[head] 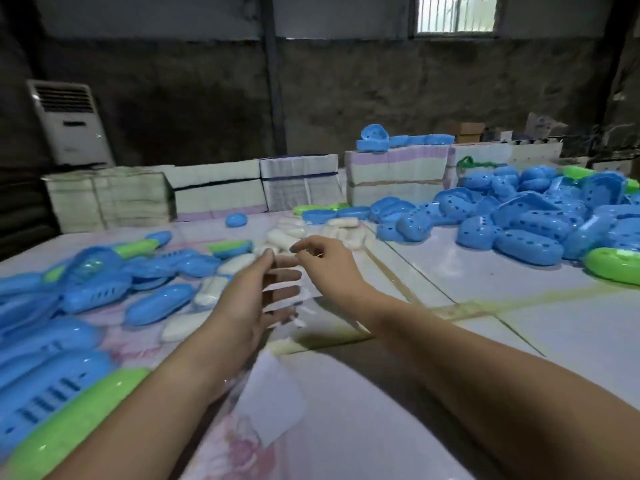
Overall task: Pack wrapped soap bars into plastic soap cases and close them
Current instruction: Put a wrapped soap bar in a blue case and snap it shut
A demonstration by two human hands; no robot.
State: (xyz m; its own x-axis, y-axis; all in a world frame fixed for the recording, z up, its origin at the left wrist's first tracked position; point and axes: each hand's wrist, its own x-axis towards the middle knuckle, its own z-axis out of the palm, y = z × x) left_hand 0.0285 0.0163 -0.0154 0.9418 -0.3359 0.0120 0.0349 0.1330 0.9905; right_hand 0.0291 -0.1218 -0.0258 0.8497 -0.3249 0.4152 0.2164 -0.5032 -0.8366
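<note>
Leftmost, against the dark wall, stands a white floor air conditioner (71, 123), and in front of it the table (467, 282) begins with a crowd of closed blue soap cases (93, 289), a few with green halves, lying over a pink flowered cloth (242, 441). Among them rest several wrapped soap bars (207, 292), pale and oblong, one just beside a closed blue case (159, 308). Nearer the middle, the person's left hand (249, 303) hangs above the table with its fingers spread and nearly straight, holding nothing. Just beside it the right hand (322, 265) reaches forward, its fingers loosely curved; whether thumb and fingertip pinch anything is too blurred to tell. Beyond both hands lies a loose heap of more white bars (287, 237), with a lone blue case (236, 220) at its left. Along the far edge of the table run bundles of stacked paper (214, 192), bound with dark bands. Further right, a large pile of open blue case halves (530, 216) with round holes covers the tabletop, with a green half (613, 266) at the near right edge. High on the wall, a barred window (453, 12) lets in light.
</note>
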